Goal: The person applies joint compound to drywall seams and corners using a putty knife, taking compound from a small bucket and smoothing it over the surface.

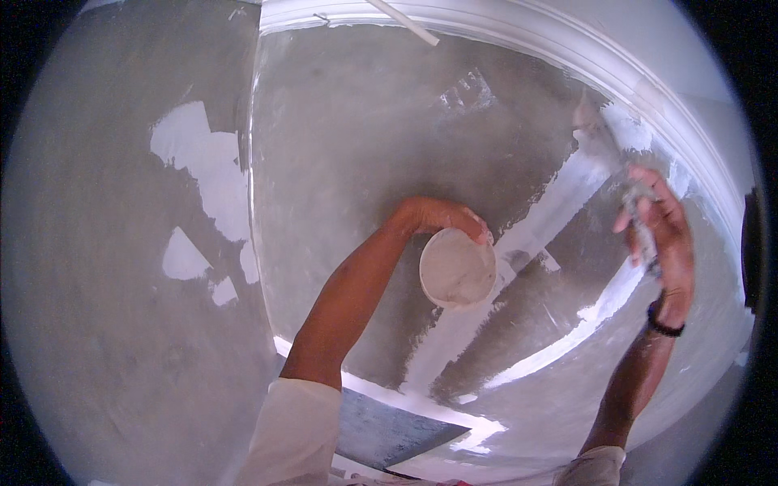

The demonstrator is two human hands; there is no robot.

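My left hand is closed on the rim of a round pale tub, its open mouth showing whitish paste inside. The tub is in front of a grey-brown plastered surface. Up to the right, my right hand grips a paste-smeared putty knife by its handle. The blurred blade appears to lie against the upper end of a broad white strip of filler. That strip runs diagonally down behind the tub. A dark beaded bracelet circles my right wrist.
White moulding curves along the top and right. A thin pale stick juts in from above. White filler patches mark the left-hand surface, past a corner line. Below lies a dark bluish panel with a white edge.
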